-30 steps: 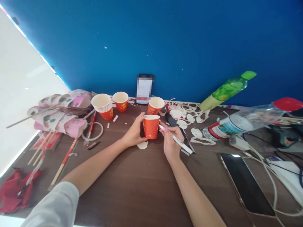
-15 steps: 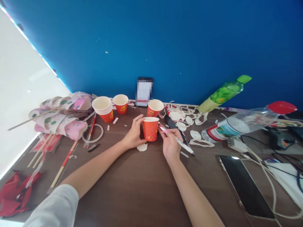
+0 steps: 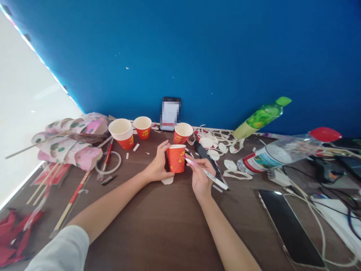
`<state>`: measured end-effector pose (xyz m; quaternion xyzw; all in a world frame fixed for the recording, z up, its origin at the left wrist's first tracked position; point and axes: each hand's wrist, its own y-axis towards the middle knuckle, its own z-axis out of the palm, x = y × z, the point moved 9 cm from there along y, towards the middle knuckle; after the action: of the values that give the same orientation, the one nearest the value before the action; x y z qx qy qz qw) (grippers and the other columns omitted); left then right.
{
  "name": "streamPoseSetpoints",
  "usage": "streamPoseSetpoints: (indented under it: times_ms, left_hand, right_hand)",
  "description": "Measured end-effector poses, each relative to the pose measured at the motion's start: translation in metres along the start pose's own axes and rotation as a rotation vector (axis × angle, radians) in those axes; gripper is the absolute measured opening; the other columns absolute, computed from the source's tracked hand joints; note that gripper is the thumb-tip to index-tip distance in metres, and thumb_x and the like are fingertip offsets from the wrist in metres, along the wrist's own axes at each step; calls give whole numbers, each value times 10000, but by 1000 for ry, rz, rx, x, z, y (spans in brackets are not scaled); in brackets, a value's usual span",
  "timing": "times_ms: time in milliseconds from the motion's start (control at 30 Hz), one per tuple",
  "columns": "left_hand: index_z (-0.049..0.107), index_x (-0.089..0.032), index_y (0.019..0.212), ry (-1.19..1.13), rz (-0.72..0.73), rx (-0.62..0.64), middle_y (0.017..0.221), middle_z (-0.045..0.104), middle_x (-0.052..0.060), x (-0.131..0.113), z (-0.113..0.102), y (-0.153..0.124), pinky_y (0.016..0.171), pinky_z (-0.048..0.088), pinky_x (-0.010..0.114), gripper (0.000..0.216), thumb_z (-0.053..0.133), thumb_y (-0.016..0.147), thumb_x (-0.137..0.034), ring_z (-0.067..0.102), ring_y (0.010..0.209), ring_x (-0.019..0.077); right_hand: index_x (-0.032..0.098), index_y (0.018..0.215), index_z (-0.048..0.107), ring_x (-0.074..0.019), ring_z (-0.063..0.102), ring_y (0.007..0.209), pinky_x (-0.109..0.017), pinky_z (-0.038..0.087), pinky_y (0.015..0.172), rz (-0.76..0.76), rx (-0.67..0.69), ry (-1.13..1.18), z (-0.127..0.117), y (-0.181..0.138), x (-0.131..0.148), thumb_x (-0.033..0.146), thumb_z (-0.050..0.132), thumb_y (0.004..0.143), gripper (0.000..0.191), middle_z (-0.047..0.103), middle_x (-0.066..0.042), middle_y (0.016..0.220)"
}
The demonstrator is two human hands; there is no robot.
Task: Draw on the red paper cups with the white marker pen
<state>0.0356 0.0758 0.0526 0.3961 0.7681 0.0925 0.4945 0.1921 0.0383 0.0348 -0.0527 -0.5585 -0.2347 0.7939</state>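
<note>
My left hand point(image 3: 157, 165) wraps around the left side of a red paper cup point(image 3: 176, 158) that stands upright on the brown table point(image 3: 158, 229). My right hand point(image 3: 200, 176) pinches a white marker pen point(image 3: 210, 175), its pink tip touching the cup's right side. A white paper scrap point(image 3: 167, 181) lies under the cup's front edge. Behind the cup stand another red cup point(image 3: 182, 133), a further one point(image 3: 142, 127) and a stack of red cups point(image 3: 122, 133).
Patterned pink paper rolls point(image 3: 70, 145), chopsticks point(image 3: 73, 197) and a tape ring point(image 3: 108, 163) lie left. A blurred phone point(image 3: 170, 113) leans on the blue wall. Right are cut paper scraps point(image 3: 218, 145), a green bottle point(image 3: 259, 116), a clear red-capped bottle point(image 3: 282, 150), a dark phone point(image 3: 291, 226) and cables point(image 3: 324, 210).
The view has tilted slightly, so everything sits lower in the frame. The cup has turned a little in my left hand, showing a gold print near the pen tip.
</note>
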Motion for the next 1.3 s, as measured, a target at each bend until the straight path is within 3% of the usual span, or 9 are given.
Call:
streamPoseSetpoints:
  times_ms: [267,433,700,967,1300]
  left_hand:
    - [174,-221,1345,-24,23,-34,1385,214,194,2,0,-2,1057,378,603,922,768,640,-212,228,1390,393]
    - [183,-208,1338,-10,33,-42,1375,228,199,2,0,-2,1067,370,596,896,766,658,-235,252,1382,382]
    - [178,-225,1341,-14,30,-47,1380,218,197,3,0,-2,1044,405,585,906,772,656,-214,237,1389,383]
    - [182,-219,1347,12,46,-61,1373,240,198,0,-2,-1,1067,368,602,914,774,651,-197,271,1374,383]
    - [168,-239,1350,-9,30,-53,1374,227,188,2,0,-2,1053,390,596,932,778,647,-192,248,1389,393]
  right_hand:
    - [208,749,598,-282,705,1002,-454,513,914,-129,30,-100,2,-3,14,252,683,768,97,731,-9,665]
    - [213,768,605,-290,694,1030,-434,552,849,-181,119,-218,15,-7,28,281,652,799,88,760,-53,793]
    - [213,767,612,-281,677,1068,-445,554,889,-182,132,-290,21,-9,32,301,651,802,103,760,-75,852]
    - [206,772,605,-243,730,915,-394,590,808,-136,68,-345,17,-10,27,316,652,795,122,739,-116,1054]
    - [209,751,576,-227,744,796,-366,593,728,-139,-2,-345,12,-5,30,293,648,778,113,762,-65,857]
